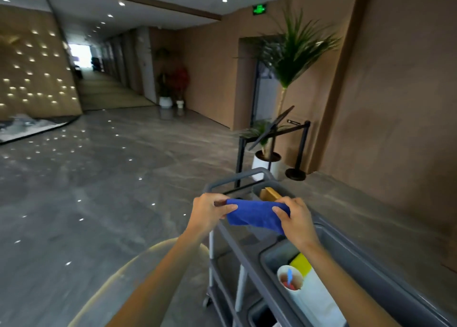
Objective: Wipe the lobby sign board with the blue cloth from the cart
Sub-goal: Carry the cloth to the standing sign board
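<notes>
A cleaner's left hand point(210, 211) and right hand point(295, 221) each pinch an end of the blue cloth point(254, 215), held above the cart point(346, 247); the sign board point(272, 126) beyond stands unwiped, apparently the remaining job.

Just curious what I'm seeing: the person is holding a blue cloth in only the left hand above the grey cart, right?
Not quite. The head view shows the blue cloth held in both hands, the left hand and the right hand each gripping an end, above the grey cart.
</notes>
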The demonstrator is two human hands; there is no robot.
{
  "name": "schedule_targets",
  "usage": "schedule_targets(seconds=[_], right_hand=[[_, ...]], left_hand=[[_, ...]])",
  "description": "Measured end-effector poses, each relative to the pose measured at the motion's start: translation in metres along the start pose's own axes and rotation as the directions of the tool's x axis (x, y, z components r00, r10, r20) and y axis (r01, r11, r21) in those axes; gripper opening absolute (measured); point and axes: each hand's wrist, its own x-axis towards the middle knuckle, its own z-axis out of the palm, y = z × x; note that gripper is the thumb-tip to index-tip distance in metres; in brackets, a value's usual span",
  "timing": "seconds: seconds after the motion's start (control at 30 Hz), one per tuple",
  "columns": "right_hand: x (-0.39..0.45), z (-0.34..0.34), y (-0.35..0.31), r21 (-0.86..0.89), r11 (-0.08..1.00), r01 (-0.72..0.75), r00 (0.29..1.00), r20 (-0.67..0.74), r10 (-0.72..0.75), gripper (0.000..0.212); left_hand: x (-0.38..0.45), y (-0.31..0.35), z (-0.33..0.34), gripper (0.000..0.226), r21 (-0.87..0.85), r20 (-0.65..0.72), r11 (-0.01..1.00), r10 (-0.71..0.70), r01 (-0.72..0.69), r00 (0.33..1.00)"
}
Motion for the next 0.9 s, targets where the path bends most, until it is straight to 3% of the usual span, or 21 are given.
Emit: schedule_targets(seconds=[0.3, 0.47, 0.6, 0.9], right_hand=[[0.009, 0.121, -0.12, 0.132, 0.988, 0.085, 0.987, 0.124, -0.102, 0.013], [0.007, 0.187, -0.189, 0.21, 0.962, 0.176, 0.952, 0.212, -0.22, 0.01], [0.001, 0.237, -0.247, 0.267, 0.926, 0.266, 0.907, 0.256, -0.334, 0.011], [-0.025, 0.348, -0.356, 0.478, 0.809, 0.344, 0.761, 0.363, -0.538, 0.011]], left_hand=[[-0.032, -0.065, -0.151, 0.013, 0.007, -0.188, 0.989, -0.143, 0.147, 0.972], [-0.064, -0.098, -0.232, 0.02, -0.026, -0.323, 0.976, -0.212, 0.215, 0.922], [-0.098, -0.118, -0.292, 0.029, -0.045, -0.457, 0.965, -0.25, 0.259, 0.854], [-0.18, -0.151, -0.399, 0.018, -0.059, -0.692, 0.928, -0.304, 0.369, 0.654]])
